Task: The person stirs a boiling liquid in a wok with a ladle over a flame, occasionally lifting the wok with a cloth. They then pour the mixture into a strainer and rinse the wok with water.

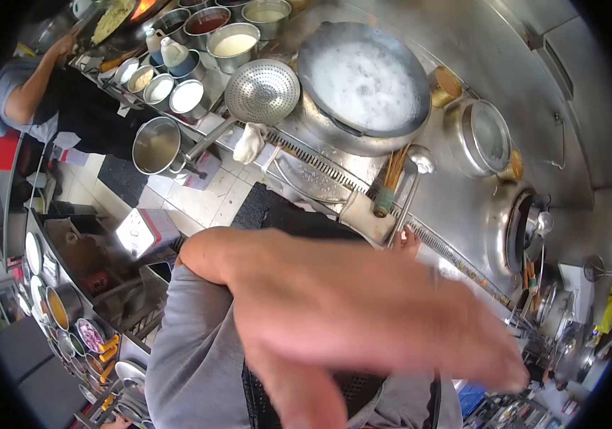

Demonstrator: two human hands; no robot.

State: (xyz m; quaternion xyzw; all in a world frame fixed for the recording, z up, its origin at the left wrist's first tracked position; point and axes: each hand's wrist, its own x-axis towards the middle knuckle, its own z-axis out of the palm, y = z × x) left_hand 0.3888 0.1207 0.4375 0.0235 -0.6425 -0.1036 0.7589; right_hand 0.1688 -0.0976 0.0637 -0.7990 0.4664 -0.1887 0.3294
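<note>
My left hand point(334, 300) is raised close to the camera, blurred by motion. Its fingers stretch to the right, the thumb is apart, and nothing shows in it. Beyond it, my right hand point(409, 242) is mostly hidden; its visible fingers are curled at the handle end of a metal ladle point(410, 200). The ladle's bowl rests on the steel counter, beside a bamboo wok brush point(390, 182). Further up stands a large wok point(367, 82) of steaming, frothy whitish liquid. A perforated strainer point(262, 91) lies to its left, and a folded white cloth point(250, 143) lies by the strainer's handle.
A steel pot point(157, 146) stands left of the counter edge. Bowls of seasonings and sauce pots point(233, 47) line the upper left. A co-worker's arm point(38, 82) reaches towards a wok point(114, 20) of food there. A lidded pot point(477, 136) and another wok station point(510, 229) are at right.
</note>
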